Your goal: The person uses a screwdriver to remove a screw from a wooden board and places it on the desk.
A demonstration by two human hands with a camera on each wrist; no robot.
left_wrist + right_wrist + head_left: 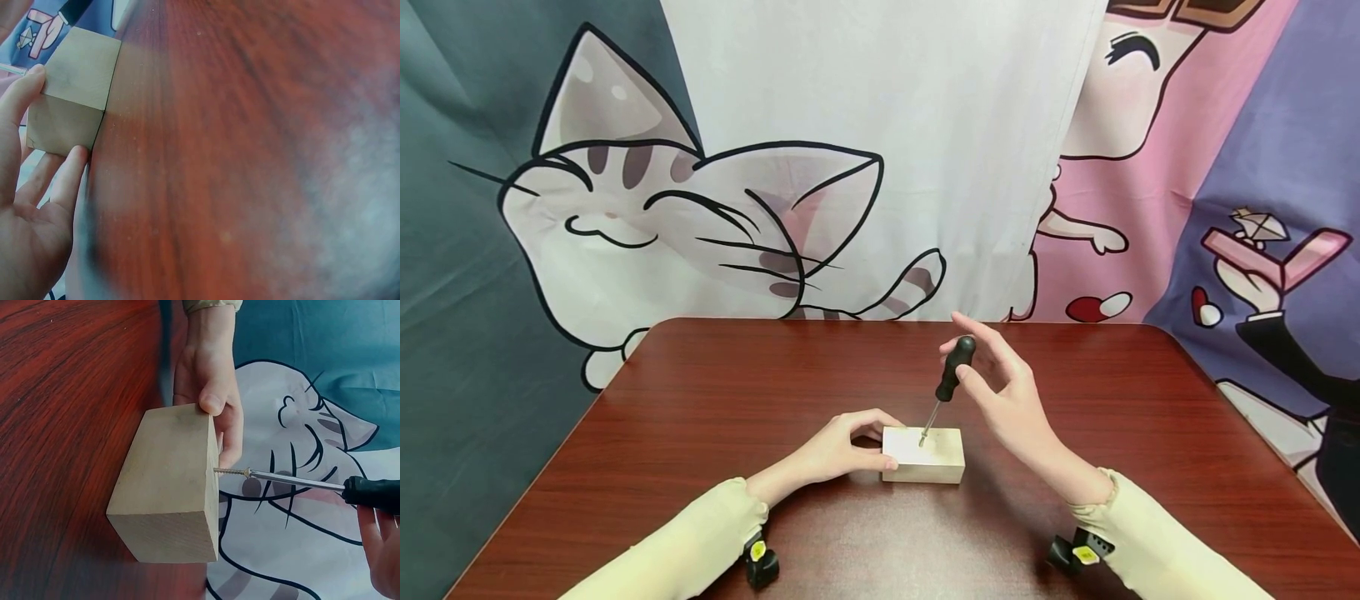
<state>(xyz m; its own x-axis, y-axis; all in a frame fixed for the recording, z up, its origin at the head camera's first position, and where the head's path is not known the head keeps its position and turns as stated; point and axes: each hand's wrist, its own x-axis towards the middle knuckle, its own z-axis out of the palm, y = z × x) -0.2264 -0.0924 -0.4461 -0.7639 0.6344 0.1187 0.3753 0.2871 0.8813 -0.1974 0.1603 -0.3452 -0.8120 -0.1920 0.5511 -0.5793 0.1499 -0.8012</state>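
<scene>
The left hand (pixel 842 446) clamps its fingers on the nine-o'clock end of a smooth, box-shaped wooden block (pixel 923 473) on the glossy desk (pixel 700 400). The right hand (pixel 1013 398) pinches with its fingers a black-handled screwdriver (pixel 951 379), leaning toward one o'clock, against a threaded screw (pixel 231 470).

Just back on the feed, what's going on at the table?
A person's left hand grips one end of a wooden block on the table. The right hand holds a black-handled screwdriver, tilted, with its tip at the head of a screw. The screw stands out of the block's top face, with threads showing.
</scene>
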